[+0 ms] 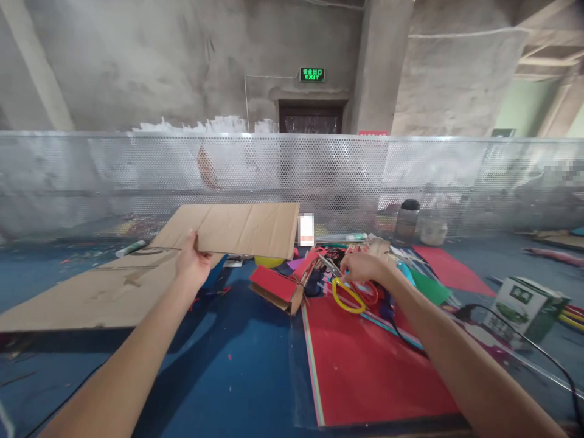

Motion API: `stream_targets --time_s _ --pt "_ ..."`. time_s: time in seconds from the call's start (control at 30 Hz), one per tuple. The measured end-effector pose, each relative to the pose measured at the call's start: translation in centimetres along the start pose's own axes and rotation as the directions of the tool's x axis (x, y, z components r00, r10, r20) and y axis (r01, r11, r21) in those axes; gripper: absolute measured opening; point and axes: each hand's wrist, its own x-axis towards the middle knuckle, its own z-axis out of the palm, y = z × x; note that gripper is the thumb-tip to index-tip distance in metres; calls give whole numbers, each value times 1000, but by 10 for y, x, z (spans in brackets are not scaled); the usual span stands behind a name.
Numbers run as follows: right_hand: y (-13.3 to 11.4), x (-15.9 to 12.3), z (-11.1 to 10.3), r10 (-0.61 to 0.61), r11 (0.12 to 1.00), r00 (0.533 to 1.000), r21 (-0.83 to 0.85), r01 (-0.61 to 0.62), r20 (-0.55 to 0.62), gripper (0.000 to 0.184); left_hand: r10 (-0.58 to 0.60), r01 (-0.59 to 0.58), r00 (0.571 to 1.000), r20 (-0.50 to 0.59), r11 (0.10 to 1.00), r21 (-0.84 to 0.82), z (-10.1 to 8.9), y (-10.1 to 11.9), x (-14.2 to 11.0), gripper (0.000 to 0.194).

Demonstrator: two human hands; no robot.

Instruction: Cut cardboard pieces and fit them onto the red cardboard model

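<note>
My left hand (192,263) is closed on the near edge of a brown cardboard sheet (241,228), thumb on top, and holds it tilted above the table. Under and beside it lies a larger cardboard piece (114,286). My right hand (367,267) reaches over a heap of scraps, its fingers curled at the pivot of a pair of yellow-handled scissors (349,298). The blades point up and left, and the fingertips are partly hidden. Between my hands rests a small red-topped cardboard box (278,286). Red paper sheets (378,365) lie below my right hand.
On the blue table (228,377) stand a green-and-white carton (520,310), a dark-lidded bottle (407,222) and a clear jar (433,231) at right. A black cable (547,359) runs across the right side. A perforated metal panel (255,170) bounds the back.
</note>
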Motion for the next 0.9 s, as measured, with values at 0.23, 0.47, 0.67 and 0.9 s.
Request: stream_targets --time_s 0.23,0.47,0.67,0.9 --pt "-7 7 9 74 995 997 70 -73 -23 17 -28 28 1000 8 999 44 -1 -3 2 7" --pt "-8 6 -1 121 986 988 129 -109 -97 19 -20 19 1000 19 997 69 -3 -5 3 11" --pt "-8 -2 -13 113 825 991 563 -55 -70 21 -37 37 999 -1 999 25 -3 -2 7 6" --pt "-33 -11 -18 -233 790 951 610 61 206 37 -32 32 999 -4 999 8 -4 -2 8 11"
